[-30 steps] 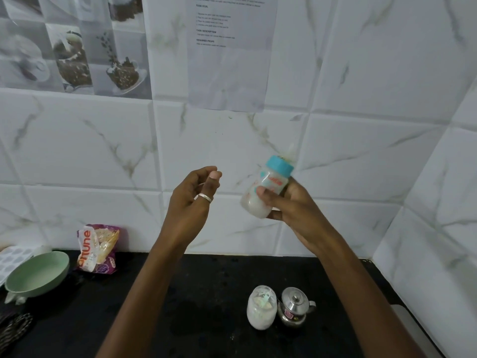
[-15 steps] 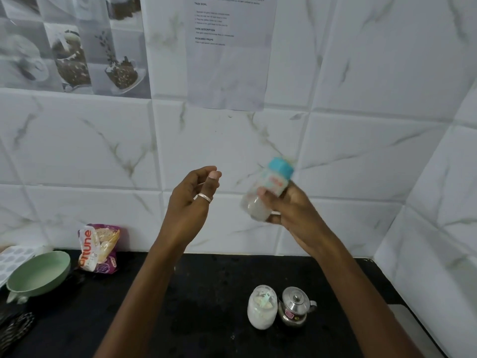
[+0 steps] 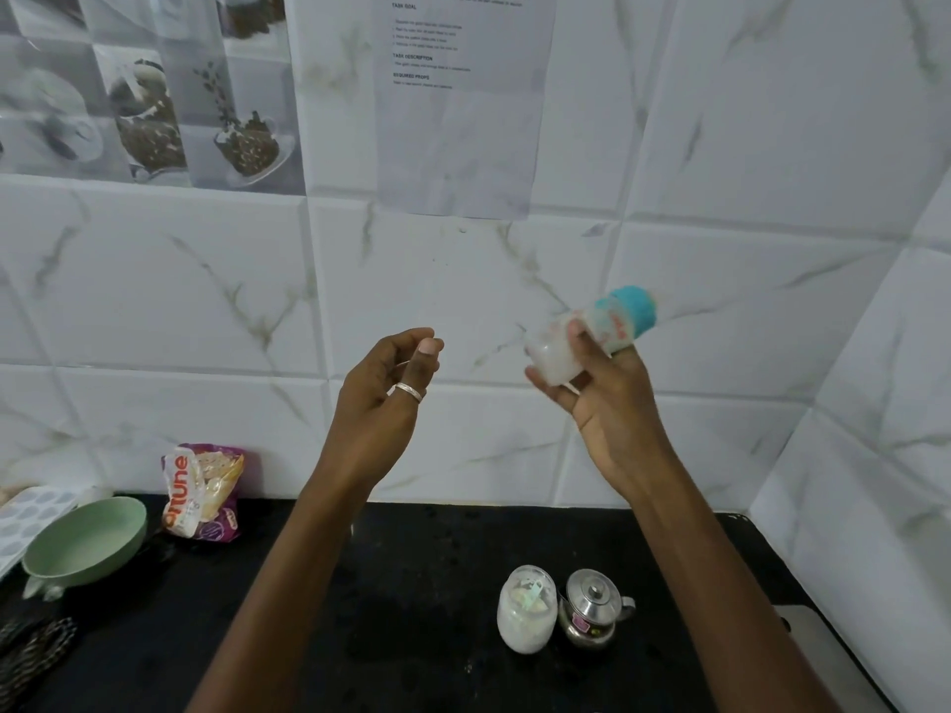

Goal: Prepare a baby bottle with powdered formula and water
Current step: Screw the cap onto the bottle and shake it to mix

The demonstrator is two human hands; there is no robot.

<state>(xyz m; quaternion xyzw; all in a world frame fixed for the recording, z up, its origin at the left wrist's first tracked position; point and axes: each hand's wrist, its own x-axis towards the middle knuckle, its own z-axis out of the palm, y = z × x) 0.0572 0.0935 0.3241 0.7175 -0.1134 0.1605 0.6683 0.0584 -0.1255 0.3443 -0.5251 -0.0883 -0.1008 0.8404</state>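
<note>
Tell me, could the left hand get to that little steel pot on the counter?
Probably yes: the left hand holds nothing, and the steel pot stands beside the jar with nothing over it.

The baby bottle (image 3: 599,329), clear with a teal collar and white contents at its base, is blurred and tilted in the right hand's (image 3: 602,403) grip, collar up-right. Below that hand, on the bench (image 3: 411,584), a powder jar (image 3: 527,612) stands just beside a small lidded steel pot (image 3: 592,609).
</note>
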